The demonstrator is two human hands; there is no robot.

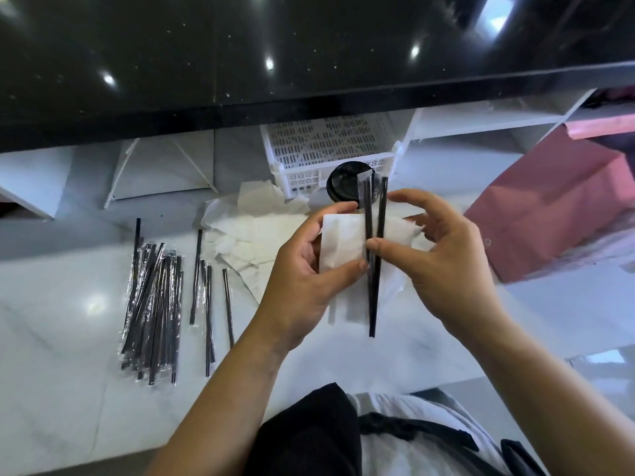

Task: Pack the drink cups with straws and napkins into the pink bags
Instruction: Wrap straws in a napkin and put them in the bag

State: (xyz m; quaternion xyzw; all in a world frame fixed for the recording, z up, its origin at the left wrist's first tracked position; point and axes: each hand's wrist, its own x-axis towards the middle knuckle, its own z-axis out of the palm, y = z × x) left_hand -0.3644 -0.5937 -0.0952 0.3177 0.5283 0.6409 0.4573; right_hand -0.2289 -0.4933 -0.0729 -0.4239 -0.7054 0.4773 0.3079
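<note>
Both hands meet above the white counter. My left hand (pixel 302 273) grips a folded white napkin (pixel 340 242), thumb pressing its lower edge. My right hand (pixel 443 255) pinches two black wrapped straws (pixel 374 269) against the napkin with thumb and fingers. Behind the hands stands a drink cup with a black lid (pixel 343 183), partly hidden by the straws. A pink paper bag (pixel 549 207) lies open at the right.
A bundle of wrapped black straws (pixel 154 304) and three loose ones (pixel 209 297) lie at the left. Loose napkins (pixel 251 231) are heaped behind the hands. A white perforated basket (pixel 326 146) sits under a black countertop (pixel 275 63).
</note>
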